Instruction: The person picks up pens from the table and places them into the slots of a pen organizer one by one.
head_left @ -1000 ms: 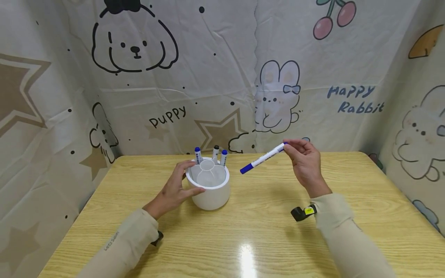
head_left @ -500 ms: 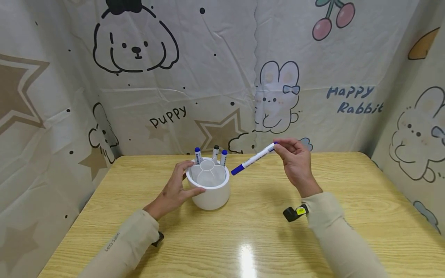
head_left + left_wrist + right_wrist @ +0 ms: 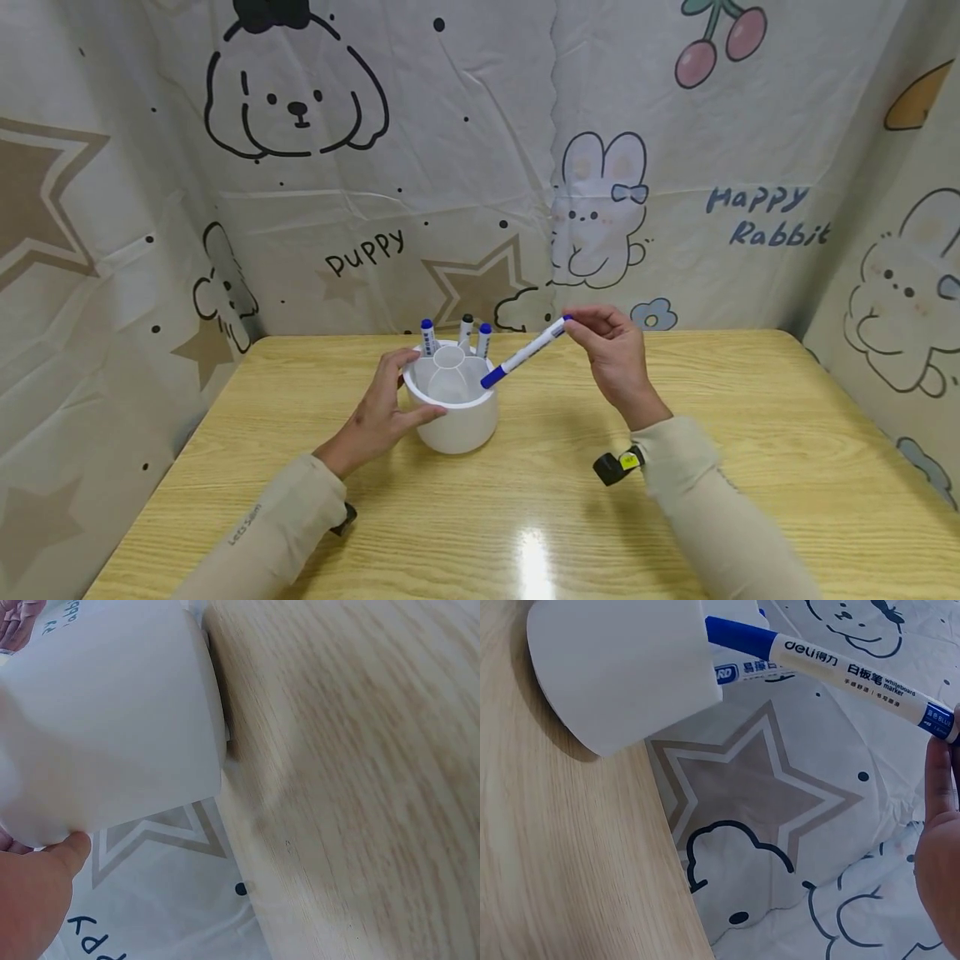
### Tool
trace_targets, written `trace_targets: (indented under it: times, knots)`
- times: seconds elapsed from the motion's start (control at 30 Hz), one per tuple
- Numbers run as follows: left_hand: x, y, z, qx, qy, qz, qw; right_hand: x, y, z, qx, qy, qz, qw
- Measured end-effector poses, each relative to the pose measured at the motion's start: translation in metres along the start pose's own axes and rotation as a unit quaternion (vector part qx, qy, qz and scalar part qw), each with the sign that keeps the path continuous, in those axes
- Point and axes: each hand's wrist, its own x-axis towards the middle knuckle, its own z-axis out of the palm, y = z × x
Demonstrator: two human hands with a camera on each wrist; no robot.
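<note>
Left of centre in the head view, the white holder is steadied by the left hand, its fingers and thumb curled round the wall. Three markers stand at the holder's far rim. Just right of it, the blue whiteboard marker is pinched at its upper end by the fingertips of the right hand, the capped tip slanting down over the rim. A catch on the rim or inner divider could be risked by so shallow a slant, and the marker could be twisted out of so light a pinch onto the table.
</note>
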Motion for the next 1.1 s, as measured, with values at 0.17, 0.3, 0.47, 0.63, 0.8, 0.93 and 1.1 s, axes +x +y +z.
trace_targets:
  times: [0.17, 0.3, 0.47, 0.63, 0.8, 0.93, 1.1]
  knots:
    - [0.000, 0.001, 0.000, 0.003, 0.002, 0.002, 1.0000, -0.002, 0.007, 0.008, -0.041, -0.012, 0.006, 0.999]
    - [0.000, 0.002, 0.000, -0.001, 0.001, -0.002, 1.0000, -0.005, 0.012, 0.015, -0.074, -0.029, 0.015, 0.997]
    - [0.000, 0.003, 0.001, 0.001, -0.001, -0.005, 1.0000, -0.008, 0.015, 0.020, -0.080, -0.046, 0.021, 0.996]
    - [0.001, 0.003, 0.002, 0.003, -0.004, -0.004, 1.0000, -0.011, 0.012, 0.019, -0.115, -0.043, 0.025, 0.992]
    - [0.003, 0.004, 0.001, 0.005, -0.004, -0.006, 1.0000, -0.013, 0.006, 0.010, -0.148, -0.053, 0.027, 0.987]
    - [0.006, 0.004, -0.004, -0.002, -0.006, -0.004, 1.0000, -0.013, 0.001, 0.001, -0.186, -0.070, 0.021, 0.980]
    - [0.007, 0.007, -0.015, 0.023, -0.015, -0.002, 0.9996, -0.013, -0.008, -0.011, -0.264, -0.112, 0.021, 0.958]
